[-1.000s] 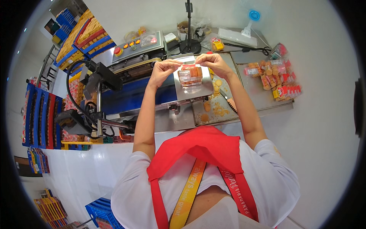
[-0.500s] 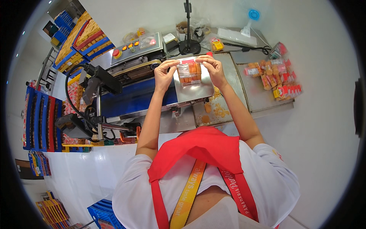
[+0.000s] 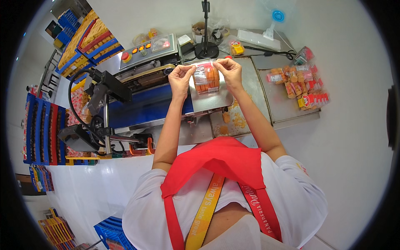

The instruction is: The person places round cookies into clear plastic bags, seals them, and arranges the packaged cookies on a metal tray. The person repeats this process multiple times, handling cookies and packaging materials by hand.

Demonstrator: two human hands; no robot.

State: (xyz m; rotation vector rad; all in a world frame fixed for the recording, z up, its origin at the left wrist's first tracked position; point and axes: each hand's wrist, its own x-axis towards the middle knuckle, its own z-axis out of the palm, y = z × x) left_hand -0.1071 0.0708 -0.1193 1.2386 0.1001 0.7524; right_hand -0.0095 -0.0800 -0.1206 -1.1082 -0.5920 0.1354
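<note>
Both arms reach away from the red apron (image 3: 225,160) toward the steel plate (image 3: 216,102) of the sealing machine (image 3: 146,75). The packet of biscuits (image 3: 207,77) hangs between the hands above that plate — the left hand (image 3: 180,78) pinches its top left corner, the right hand (image 3: 229,71) its top right, fingertips closed on the clear film. Since half a second ago the packet sits slightly nearer and more upright. The lower edge of the film is hard to make out — farther right, more packets (image 3: 298,81) lie on the tray.

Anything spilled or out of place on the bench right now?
Yes: loose orange crumbs and broken biscuit pieces lie scattered on the metal tray below the right hand. The clear biscuit pack, held by both hands, looks intact; left hand.
</note>
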